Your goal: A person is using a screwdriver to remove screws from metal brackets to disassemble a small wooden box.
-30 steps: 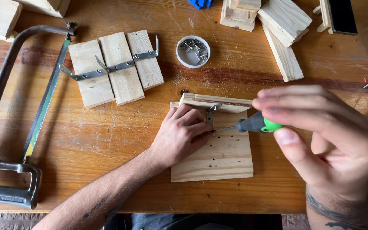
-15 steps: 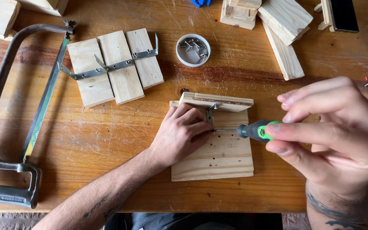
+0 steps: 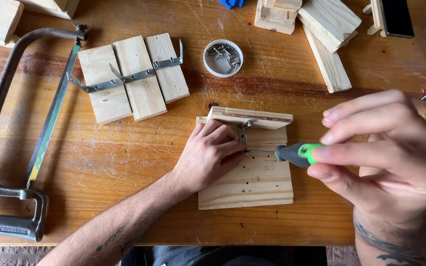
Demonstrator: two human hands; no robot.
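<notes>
— What's each grip doing?
— The right hand [image 3: 385,157] pinches the screwdriver [image 3: 292,152] by its green-black handle; the shaft lies level, tip at the bracket [image 3: 244,132].
— And the left?
— The left hand [image 3: 208,155] presses flat on the board [image 3: 257,182], fingertips pressed together at the tip. I can't tell if they hold a screw.
— Around it?
— The board sits mid-bench [image 3: 124,197]. Behind it is a screw cup [image 3: 223,57], and at the far left a hacksaw [image 3: 11,148].

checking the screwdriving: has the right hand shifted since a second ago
Yes. The right hand with the screwdriver has moved right and slightly down, away from the white screw cup, which stayed put.
</notes>
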